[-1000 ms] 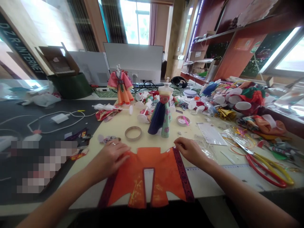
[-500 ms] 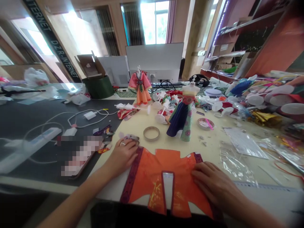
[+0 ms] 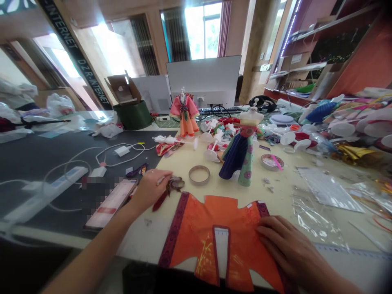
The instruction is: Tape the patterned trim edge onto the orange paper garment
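Note:
A small orange doll garment (image 3: pixel 196 220) with purple patterned cuffs and a dark-edged front opening lies flat before me. My right hand (image 3: pixel 288 245) rests on its right sleeve, fingers stretched out and lying flat. Beyond the garment's left cuff, the fingers of my left hand (image 3: pixel 153 188) are pressed together on a bunched dark patterned ribbon (image 3: pixel 175 184), one dark red end of which hangs below them. Part of the ribbon is hidden by those fingers. A roll of tape (image 3: pixel 199 175) lies just right of the bunch.
A doll form in a blue and green skirt (image 3: pixel 237 157) stands behind the garment, with one in a pink robe (image 3: pixel 184 110) farther back. At left lie a phone (image 3: pixel 114 200) and a power strip (image 3: pixel 45 192). Plastic sleeves (image 3: pixel 329 190) and doll parts crowd the right.
My left hand has shifted left and lifted at the bunched ribbon, and a dark red end now shows below it. The right hand stays on the sleeve. The whole view has shifted slightly.

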A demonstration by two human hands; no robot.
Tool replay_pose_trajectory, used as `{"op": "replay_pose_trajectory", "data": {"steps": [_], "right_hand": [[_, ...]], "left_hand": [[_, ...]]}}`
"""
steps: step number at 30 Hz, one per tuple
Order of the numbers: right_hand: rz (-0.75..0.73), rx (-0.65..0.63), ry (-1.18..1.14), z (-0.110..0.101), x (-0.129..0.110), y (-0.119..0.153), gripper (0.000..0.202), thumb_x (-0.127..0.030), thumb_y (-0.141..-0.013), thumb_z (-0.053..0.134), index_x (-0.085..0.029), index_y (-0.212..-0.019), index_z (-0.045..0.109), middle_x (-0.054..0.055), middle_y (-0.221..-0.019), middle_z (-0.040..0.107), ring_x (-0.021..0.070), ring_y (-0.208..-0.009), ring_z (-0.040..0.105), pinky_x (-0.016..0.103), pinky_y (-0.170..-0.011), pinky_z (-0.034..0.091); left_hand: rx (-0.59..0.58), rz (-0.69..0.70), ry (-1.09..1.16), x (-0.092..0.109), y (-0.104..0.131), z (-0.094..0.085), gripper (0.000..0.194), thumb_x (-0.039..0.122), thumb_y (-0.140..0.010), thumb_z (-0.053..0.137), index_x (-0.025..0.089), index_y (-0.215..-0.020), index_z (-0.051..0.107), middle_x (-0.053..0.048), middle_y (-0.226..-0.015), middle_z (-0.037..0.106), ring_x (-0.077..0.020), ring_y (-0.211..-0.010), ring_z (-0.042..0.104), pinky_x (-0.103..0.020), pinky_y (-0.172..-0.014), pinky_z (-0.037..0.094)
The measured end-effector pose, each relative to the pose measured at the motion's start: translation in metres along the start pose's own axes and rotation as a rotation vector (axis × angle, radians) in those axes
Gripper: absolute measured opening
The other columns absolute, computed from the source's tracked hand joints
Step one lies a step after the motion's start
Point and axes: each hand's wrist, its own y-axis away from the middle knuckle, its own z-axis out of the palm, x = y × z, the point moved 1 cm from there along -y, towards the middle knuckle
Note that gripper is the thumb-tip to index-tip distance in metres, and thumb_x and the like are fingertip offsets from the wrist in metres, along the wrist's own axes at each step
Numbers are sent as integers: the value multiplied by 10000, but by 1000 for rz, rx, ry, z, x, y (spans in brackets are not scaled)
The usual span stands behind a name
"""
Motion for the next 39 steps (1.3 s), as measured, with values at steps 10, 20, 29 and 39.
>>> {"op": "replay_pose_trajectory", "data": {"steps": [10, 20, 29, 39], "right_hand": [[-28, 55, -38, -6, -5, -4, 199, -104, -877, 418, -177, -983, 569, 100, -961, 571, 216, -850, 526, 387, -726, 484], [-17, 165, -98, -14, -9, -3, 187, -56, -842, 460, -165, -961, 555, 88, -905, 580, 201, -828, 526, 380, -737, 475], [12, 244, -136, -21, -17, -24, 217, -82, -850, 450, -190, -992, 572, 78, -883, 607, 196, -827, 571, 359, -736, 498], [232, 359, -452, -10, -27, -95, 320, -160, -854, 490, -212, -1167, 530, 45, -935, 588, 138, -780, 578, 298, -736, 504]], "left_hand": [[-166, 197, 56, 54, -33, 31, 170, 236, -825, 545, 164, -918, 667, -78, -934, 698, -223, -897, 607, -375, -848, 442], [-195, 92, 178, 70, -56, 71, 117, 174, -802, 469, 164, -701, 527, -113, -782, 633, -262, -801, 616, -405, -733, 455], [-200, 56, 547, 80, -32, 46, 130, 225, -914, 347, 193, -1036, 380, 11, -713, 635, -121, -638, 622, -238, -611, 500], [0, 378, 437, 103, -4, 59, 219, 191, -898, 419, 193, -1113, 458, -61, -814, 656, -181, -738, 625, -304, -672, 498]]}}
